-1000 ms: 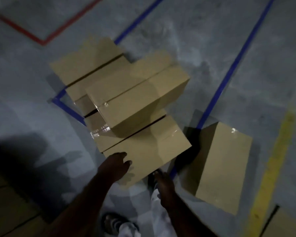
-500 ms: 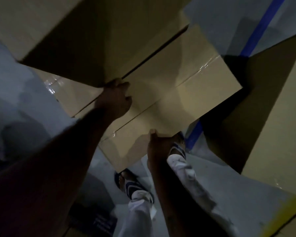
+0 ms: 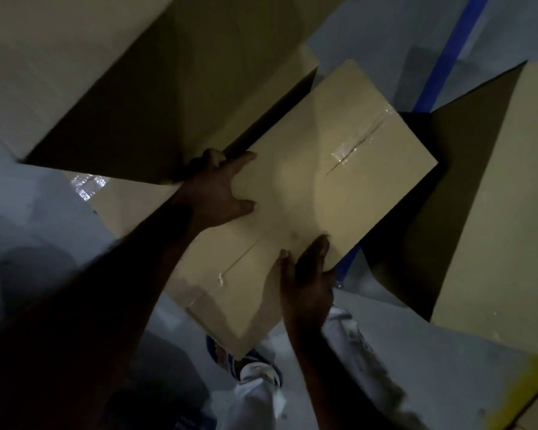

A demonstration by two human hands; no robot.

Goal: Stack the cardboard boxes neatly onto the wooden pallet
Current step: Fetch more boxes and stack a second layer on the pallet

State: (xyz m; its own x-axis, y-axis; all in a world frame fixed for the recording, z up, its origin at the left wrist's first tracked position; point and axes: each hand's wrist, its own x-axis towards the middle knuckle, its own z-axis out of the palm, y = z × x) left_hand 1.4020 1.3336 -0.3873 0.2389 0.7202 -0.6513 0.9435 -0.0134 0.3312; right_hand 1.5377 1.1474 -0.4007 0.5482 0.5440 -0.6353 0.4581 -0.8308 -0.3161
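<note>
A taped cardboard box (image 3: 323,169) fills the middle of the head view, tilted with one corner towards me. My left hand (image 3: 218,187) grips its far left edge, fingers curled over the edge into the dark gap, thumb spread on the top face. My right hand (image 3: 308,268) holds the near right edge, fingers lying on the top. A larger box (image 3: 100,72) looms at the upper left, overlapping the gripped box's far side. Below it, part of another box (image 3: 131,203) shows. No pallet is in view.
A further cardboard box (image 3: 494,212) stands close on the right, its shaded side facing the held box. The grey concrete floor (image 3: 385,352) carries a blue tape line (image 3: 448,57) and a yellow line (image 3: 522,389). My shoe (image 3: 249,364) is under the box's near corner.
The view has dropped much closer to the boxes. My left hand went from the near edge to the box's far left edge. The box has come out towards me from under the upper box.
</note>
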